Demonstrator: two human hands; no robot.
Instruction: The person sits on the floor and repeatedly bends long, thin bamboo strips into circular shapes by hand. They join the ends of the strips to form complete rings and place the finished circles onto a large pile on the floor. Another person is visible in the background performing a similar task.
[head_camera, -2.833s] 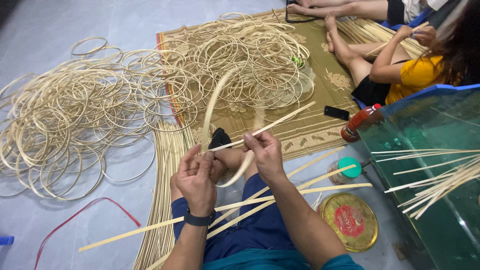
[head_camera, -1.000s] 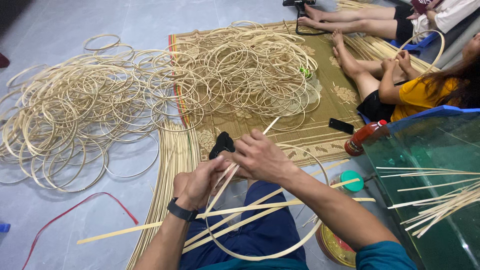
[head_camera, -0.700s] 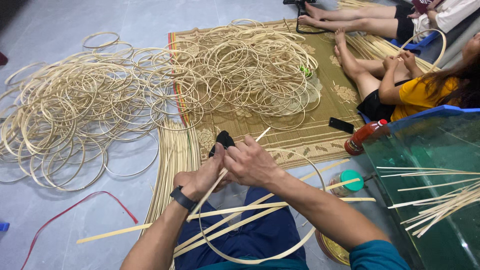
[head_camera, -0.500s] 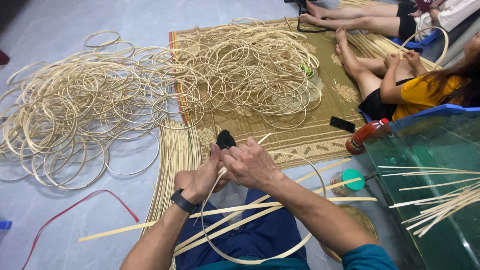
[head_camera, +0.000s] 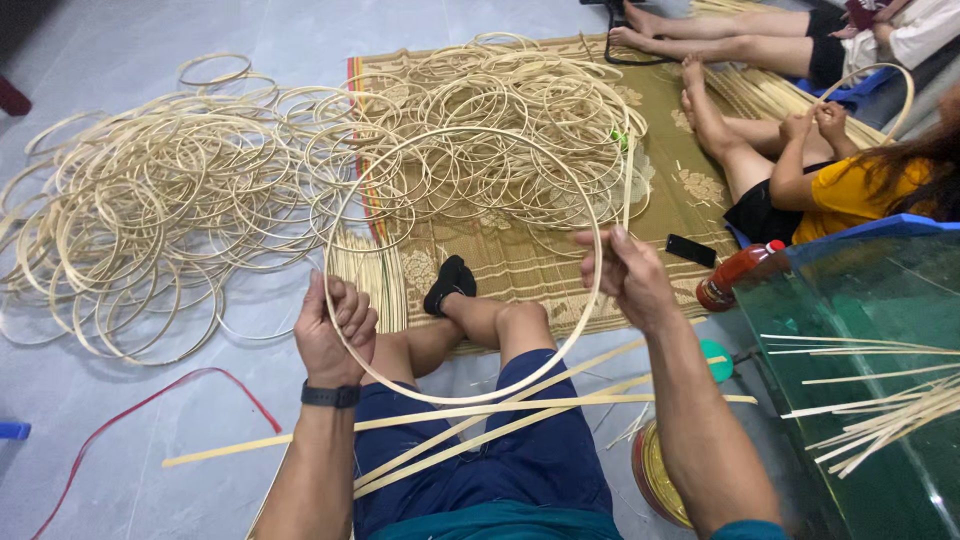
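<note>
Hoop (head_camera: 590, 200) now raised, hands (head_camera: 335, 330) apart.

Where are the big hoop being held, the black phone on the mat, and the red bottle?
Hoop (head_camera: 470, 131), head view, top of its arc.
Black phone (head_camera: 690, 250), head view, middle of its face.
Red bottle (head_camera: 735, 272), head view, middle of its body.

The hoop (head_camera: 470, 200) stands between the left hand (head_camera: 335, 330) and right hand (head_camera: 625, 275), above the strips (head_camera: 480, 415) lying across the lap. The ring pile (head_camera: 250, 190) lies ahead on the floor and mat (head_camera: 530, 265); the glass table (head_camera: 880, 320) stands right.
</note>
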